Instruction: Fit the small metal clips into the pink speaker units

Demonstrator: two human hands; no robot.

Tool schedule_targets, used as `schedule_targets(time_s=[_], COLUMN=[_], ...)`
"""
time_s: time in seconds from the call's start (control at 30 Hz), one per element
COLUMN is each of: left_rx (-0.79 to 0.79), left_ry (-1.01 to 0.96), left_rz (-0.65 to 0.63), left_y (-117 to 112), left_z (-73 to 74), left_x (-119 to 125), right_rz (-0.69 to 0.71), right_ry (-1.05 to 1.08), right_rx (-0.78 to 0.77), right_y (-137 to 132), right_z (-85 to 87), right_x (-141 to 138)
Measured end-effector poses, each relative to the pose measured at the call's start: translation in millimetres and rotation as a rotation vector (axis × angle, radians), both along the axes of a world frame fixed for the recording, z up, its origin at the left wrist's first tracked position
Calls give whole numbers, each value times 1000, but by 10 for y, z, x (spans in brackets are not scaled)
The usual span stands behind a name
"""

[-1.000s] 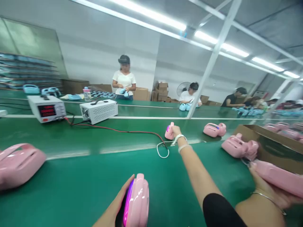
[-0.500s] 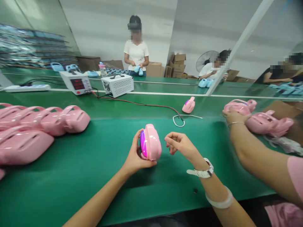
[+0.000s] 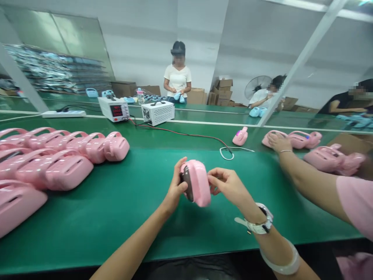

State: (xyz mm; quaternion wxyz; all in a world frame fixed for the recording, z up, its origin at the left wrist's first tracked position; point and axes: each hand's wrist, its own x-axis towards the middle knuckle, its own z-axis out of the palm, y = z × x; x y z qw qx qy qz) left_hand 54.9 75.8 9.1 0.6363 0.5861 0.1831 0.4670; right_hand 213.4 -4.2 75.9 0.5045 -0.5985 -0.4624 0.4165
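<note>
My left hand (image 3: 175,193) is wrapped around a pink plastic device (image 3: 201,186), holding it tilted above the green table. The device has a rounded shell, and a dark panel (image 3: 188,182) faces left toward my thumb. At the device's right side is my right hand (image 3: 225,182), its thumb and fingers curled into a pinch. Those fingertips meet the shell, and anything small between them is hidden. A white watch (image 3: 262,221) is on my right wrist.
Rows of pink devices (image 3: 68,171) line the left. Beyond my hands are a white looped cable (image 3: 227,155), another pink device (image 3: 240,136) and a power supply (image 3: 115,111). At right, a co-worker's hand (image 3: 278,142) touches one of several pink devices. Other people work behind.
The device has turned in my left hand, and its panel, purple before, now looks dark. My right fingertips have come against the shell. The camera view has shifted; the co-worker's hand is on another device.
</note>
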Motion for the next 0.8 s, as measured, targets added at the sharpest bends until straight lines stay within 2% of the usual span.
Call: schedule_targets(time_s=[0.07, 0.13, 0.3, 0.43, 0.6, 0.8], left_rx=[30, 32, -204, -245, -316, -437], left_ry=[53, 103, 28, -53, -127, -118], left_rz=[114, 159, 174, 165, 86, -153], left_y=[39, 90, 134, 32, 7, 65], left_z=[11, 20, 39, 86, 86, 117], left_x=[-44, -79, -81, -58, -31, -79], right_rz=[-1, -17, -17, -8, -18, 1], right_ry=[-40, -86, -142, -165, -446, -564], right_rx=[16, 46, 69, 71, 134, 91], right_y=[-14, -1, 31, -35, -77, -95], right_z=[-26, -63, -88, -43, -37, -1], right_x=[-100, -192, -287, -308, -342, -411])
